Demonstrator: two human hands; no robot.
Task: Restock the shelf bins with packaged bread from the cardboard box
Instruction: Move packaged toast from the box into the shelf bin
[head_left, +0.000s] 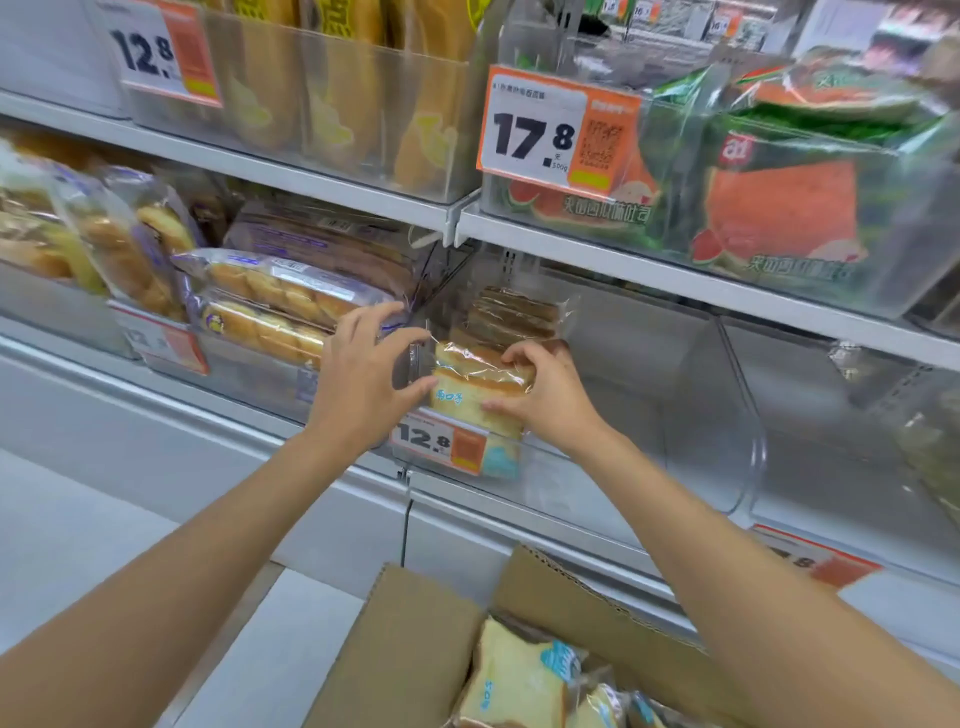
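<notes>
Crinkly clear film wraps the soft bread pack (467, 384) at the front left corner of the clear plastic bin (649, 415). The right hand (545, 400) curls its fingers (519, 356) round it. The left hand (358, 384) is spread wide beside it. A corrugated cardboard box (415, 649) sits below.

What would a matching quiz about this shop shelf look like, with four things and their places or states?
1 brown cardboard box
2 green-and-red watermelon-print bread packs
3 right hand
4 left hand

A fingers spread apart
B in upper right clear plastic bin
C grips clear-wrapped sliced bread pack
D open, below the shelves

Pairs: 1-D, 2-B, 3-C, 4-A
</notes>
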